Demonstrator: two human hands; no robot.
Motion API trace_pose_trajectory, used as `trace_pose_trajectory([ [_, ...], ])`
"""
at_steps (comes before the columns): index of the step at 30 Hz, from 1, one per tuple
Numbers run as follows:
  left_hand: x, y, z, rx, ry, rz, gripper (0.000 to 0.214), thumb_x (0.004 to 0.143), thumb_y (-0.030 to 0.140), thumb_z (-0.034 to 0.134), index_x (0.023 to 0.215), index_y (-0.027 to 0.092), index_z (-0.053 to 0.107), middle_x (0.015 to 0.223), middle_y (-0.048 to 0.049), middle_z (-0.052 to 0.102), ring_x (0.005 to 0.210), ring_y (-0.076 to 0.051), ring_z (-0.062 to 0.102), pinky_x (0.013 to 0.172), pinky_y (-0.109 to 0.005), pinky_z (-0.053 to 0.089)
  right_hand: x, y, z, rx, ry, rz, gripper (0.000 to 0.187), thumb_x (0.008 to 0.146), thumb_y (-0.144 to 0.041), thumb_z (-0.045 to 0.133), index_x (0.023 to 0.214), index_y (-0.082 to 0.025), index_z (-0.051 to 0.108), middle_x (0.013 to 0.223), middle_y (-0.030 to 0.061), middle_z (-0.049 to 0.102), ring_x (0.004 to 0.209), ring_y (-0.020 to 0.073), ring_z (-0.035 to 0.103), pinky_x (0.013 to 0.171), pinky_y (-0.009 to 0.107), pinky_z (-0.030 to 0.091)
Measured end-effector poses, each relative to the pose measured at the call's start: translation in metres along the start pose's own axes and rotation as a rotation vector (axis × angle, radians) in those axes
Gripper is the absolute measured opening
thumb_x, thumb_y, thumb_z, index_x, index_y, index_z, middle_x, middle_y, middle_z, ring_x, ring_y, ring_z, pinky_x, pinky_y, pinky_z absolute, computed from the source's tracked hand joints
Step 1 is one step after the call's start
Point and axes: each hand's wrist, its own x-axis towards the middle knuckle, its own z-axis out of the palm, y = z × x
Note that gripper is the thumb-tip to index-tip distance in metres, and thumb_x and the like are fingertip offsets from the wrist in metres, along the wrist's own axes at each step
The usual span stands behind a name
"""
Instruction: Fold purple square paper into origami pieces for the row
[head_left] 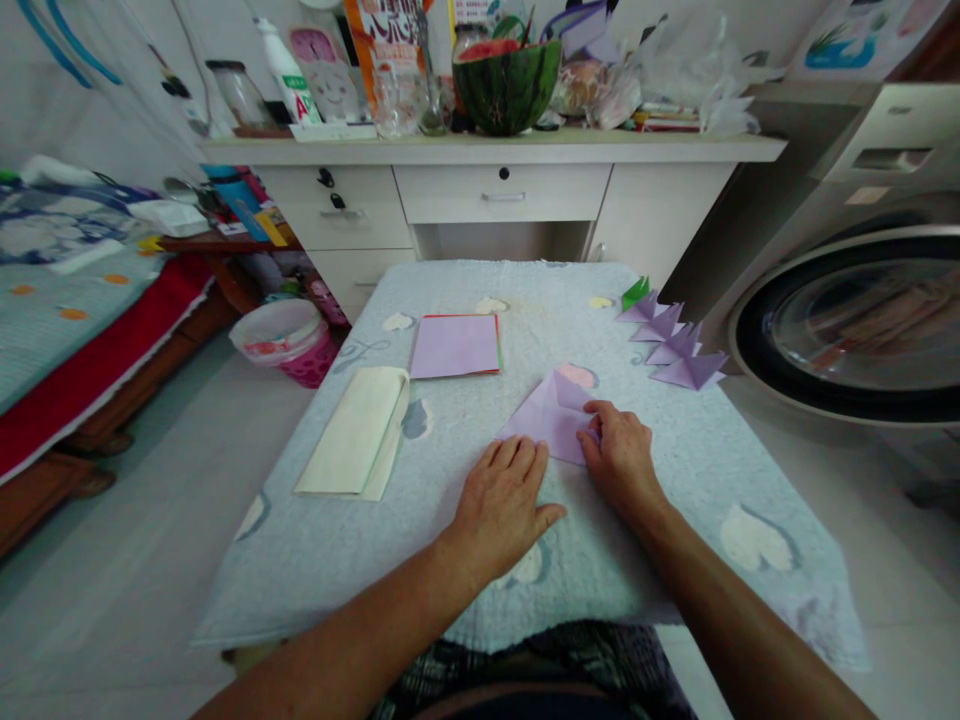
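On the cloth-covered bench (300, 575): 1 folded purple sheet (556, 415), right of centre, 2 hands on it. Left hand (501, 503) lay flat at its near-left edge, grip straightened, thumb out. Right hand (621, 455) was curled at its right edge; couldn't tell if that grip pinched it. Also: 1 paper stack (455, 347), purple on top; 1 folded cream piece (356, 430); right-side row of 1 green piece (635, 292) and apparently 4 purple pieces (664, 322).

On the table (315, 570), a sheet (553, 412) has a paper stack (455, 346) behind it to the left and paper pieces (688, 371) behind it to the right. Beyond the table, a watermelon (508, 92) sits on a cabinet (450, 192).
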Motion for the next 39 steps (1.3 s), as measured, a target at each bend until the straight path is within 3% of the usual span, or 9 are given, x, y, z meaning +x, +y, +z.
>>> trace_pose_trajectory([
  [7,0.000,-0.001,0.002,-0.017,0.008,-0.006,0.067,0.089,0.060,0.050,0.138,0.014,0.043,0.136,-0.0125,0.052,0.126,-0.029,0.043,0.110,-0.043,0.032,-0.001,-0.002,-0.003,-0.073,0.058,-0.019,0.029,0.084,-0.018,0.054,0.113,-0.017,0.058,0.095,0.0099,0.064,0.091,0.0278,0.051,0.079,0.040,0.035],
  [10,0.000,0.000,0.000,-0.023,0.001,-0.010,0.067,0.089,0.059,0.051,0.138,0.015,0.042,0.134,-0.0122,0.051,0.125,-0.029,0.044,0.108,-0.043,0.033,-0.001,-0.003,-0.005,-0.153,0.090,-0.138,0.025,0.085,-0.017,0.055,0.108,-0.019,0.063,0.106,0.0122,0.060,0.094,0.0281,0.048,0.078,0.039,0.036],
  [14,0.001,0.001,-0.003,-0.008,-0.019,-0.006,0.067,0.087,0.059,0.054,0.136,0.014,0.044,0.128,-0.0120,0.054,0.121,-0.028,0.046,0.106,-0.042,0.035,-0.001,-0.004,-0.004,-0.056,-0.118,-0.440,0.025,0.085,-0.005,0.046,0.091,-0.016,0.067,0.089,0.0080,0.061,0.086,0.0208,0.050,0.080,0.033,0.039],
  [16,0.002,0.001,-0.003,0.001,-0.013,-0.001,0.065,0.088,0.059,0.053,0.135,0.015,0.045,0.127,-0.0118,0.055,0.119,-0.028,0.047,0.105,-0.043,0.036,-0.001,-0.006,-0.005,-0.026,-0.187,-0.503,0.028,0.084,-0.002,0.044,0.091,-0.016,0.068,0.086,0.0069,0.061,0.085,0.0192,0.051,0.079,0.031,0.039],
  [23,-0.002,-0.002,-0.002,0.047,0.015,-0.004,0.061,0.089,0.057,0.053,0.130,0.012,0.050,0.127,-0.0144,0.057,0.121,-0.029,0.048,0.103,-0.043,0.038,-0.007,-0.019,-0.025,-0.185,-0.304,-0.592,0.028,0.087,-0.011,0.048,0.108,-0.020,0.064,0.092,0.0060,0.060,0.081,0.0192,0.050,0.073,0.032,0.036],
  [26,-0.006,-0.006,-0.007,0.069,0.001,-0.042,0.057,0.088,0.054,0.056,0.127,0.013,0.052,0.125,-0.0144,0.059,0.118,-0.030,0.051,0.098,-0.044,0.042,-0.012,-0.026,-0.031,-0.241,-0.293,-0.624,0.028,0.091,-0.025,0.051,0.117,-0.024,0.060,0.094,0.0064,0.059,0.082,0.0213,0.050,0.072,0.033,0.036],
  [31,-0.010,-0.011,-0.012,0.065,0.012,-0.057,0.053,0.090,0.050,0.055,0.129,0.013,0.050,0.125,-0.0141,0.060,0.118,-0.029,0.051,0.097,-0.043,0.042,-0.018,-0.030,-0.027,-0.342,-0.261,-0.639,0.046,0.090,-0.051,0.054,0.130,-0.028,0.054,0.101,0.0100,0.059,0.089,0.0270,0.050,0.074,0.037,0.038],
  [39,-0.010,-0.012,-0.009,0.087,0.009,-0.068,0.055,0.090,0.051,0.055,0.128,0.013,0.051,0.129,-0.0143,0.058,0.118,-0.029,0.051,0.095,-0.043,0.042,-0.032,0.000,-0.037,-0.337,-0.285,-0.635,0.044,0.093,-0.047,0.051,0.130,-0.025,0.055,0.121,0.0112,0.058,0.106,0.0298,0.051,0.088,0.043,0.039],
])
